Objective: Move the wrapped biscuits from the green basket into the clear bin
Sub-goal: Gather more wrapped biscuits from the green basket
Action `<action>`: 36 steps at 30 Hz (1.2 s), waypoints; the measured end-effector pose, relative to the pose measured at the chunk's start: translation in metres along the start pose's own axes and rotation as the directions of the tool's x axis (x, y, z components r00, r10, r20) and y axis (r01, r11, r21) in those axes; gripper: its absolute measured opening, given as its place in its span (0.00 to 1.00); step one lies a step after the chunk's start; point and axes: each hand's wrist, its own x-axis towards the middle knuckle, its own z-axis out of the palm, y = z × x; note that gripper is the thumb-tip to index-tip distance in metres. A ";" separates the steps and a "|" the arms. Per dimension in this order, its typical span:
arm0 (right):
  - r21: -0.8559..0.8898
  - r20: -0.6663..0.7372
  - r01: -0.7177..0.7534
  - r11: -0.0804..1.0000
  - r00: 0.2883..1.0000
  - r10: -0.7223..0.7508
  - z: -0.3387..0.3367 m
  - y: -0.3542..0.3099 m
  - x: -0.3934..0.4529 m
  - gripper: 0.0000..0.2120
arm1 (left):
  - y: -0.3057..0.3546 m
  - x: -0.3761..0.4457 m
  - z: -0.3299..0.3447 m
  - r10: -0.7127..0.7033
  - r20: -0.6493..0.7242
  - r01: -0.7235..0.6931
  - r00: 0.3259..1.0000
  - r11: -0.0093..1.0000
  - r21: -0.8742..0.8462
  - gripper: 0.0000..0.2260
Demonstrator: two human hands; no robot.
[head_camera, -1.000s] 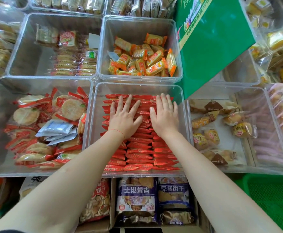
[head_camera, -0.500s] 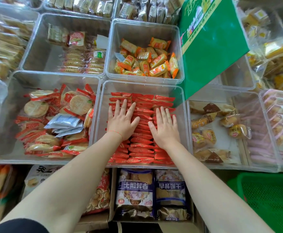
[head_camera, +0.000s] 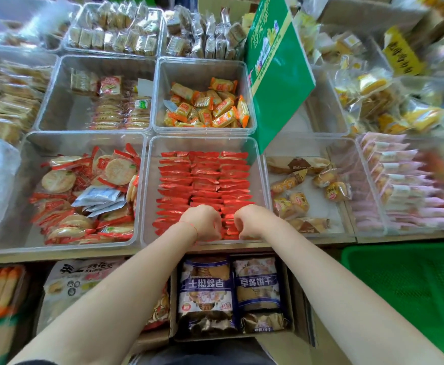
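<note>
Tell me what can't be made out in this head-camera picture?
- Fingers of the left hand and right hand: curled under, hidden by their backs; grip unclear.
- Nearest red-wrapped biscuits in the clear plastic bin: covered by the hands.
- Green plastic basket: cut off by the frame's edge.
- Outer bins: blurred.

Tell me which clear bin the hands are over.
The bin of red-wrapped biscuits, front row centre; left hand and right hand sit at its near edge.
</note>
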 end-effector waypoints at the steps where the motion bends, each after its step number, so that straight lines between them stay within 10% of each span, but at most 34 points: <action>1: -0.042 -0.004 -0.005 0.999 1.000 0.004 0.004 0.000 -0.001 0.06 | -0.001 0.000 -0.001 0.006 0.002 -0.006 1.000 0.999 0.034 0.06; 7: -0.093 -0.175 -0.017 0.996 0.985 0.001 0.008 -0.009 -0.001 0.03 | -0.002 -0.010 -0.001 -0.085 -0.021 0.086 0.996 0.993 0.077 0.06; 12: 0.236 -0.018 0.094 0.967 0.996 -0.092 0.013 -0.010 -0.006 0.17 | -0.005 -0.022 -0.001 -0.113 -0.016 0.112 0.993 0.991 -0.071 0.13; 18: 0.156 -0.001 0.043 0.987 0.999 -0.043 0.008 -0.017 -0.006 0.20 | -0.003 -0.031 -0.005 -0.130 0.190 0.150 0.973 0.984 -0.097 0.23; 24: 0.158 -0.390 0.044 0.986 0.920 0.021 0.010 -0.014 0.002 0.18 | -0.026 -0.034 -0.006 -0.226 -0.309 0.182 0.924 0.970 -0.163 0.16; 28: 0.014 -0.184 -0.101 0.995 0.978 0.102 0.026 -0.006 0.009 0.28 | -0.048 -0.033 0.006 -0.239 -0.201 0.251 0.950 0.967 0.040 0.27; 30: 0.006 -0.322 -0.171 0.985 0.932 0.164 0.028 -0.010 0.013 0.24 | -0.058 -0.032 0.009 -0.202 -0.275 0.235 0.940 0.968 0.089 0.27; 33: 0.034 -0.537 -0.047 0.998 0.841 0.058 0.027 -0.023 0.024 0.25 | -0.071 -0.032 0.002 -0.178 -0.385 0.255 0.905 0.954 0.160 0.29; 36: -0.015 -0.429 0.081 0.997 0.900 -0.080 0.029 -0.041 0.038 0.29 | -0.090 -0.030 -0.005 -0.185 -0.433 0.318 0.882 0.912 0.259 0.30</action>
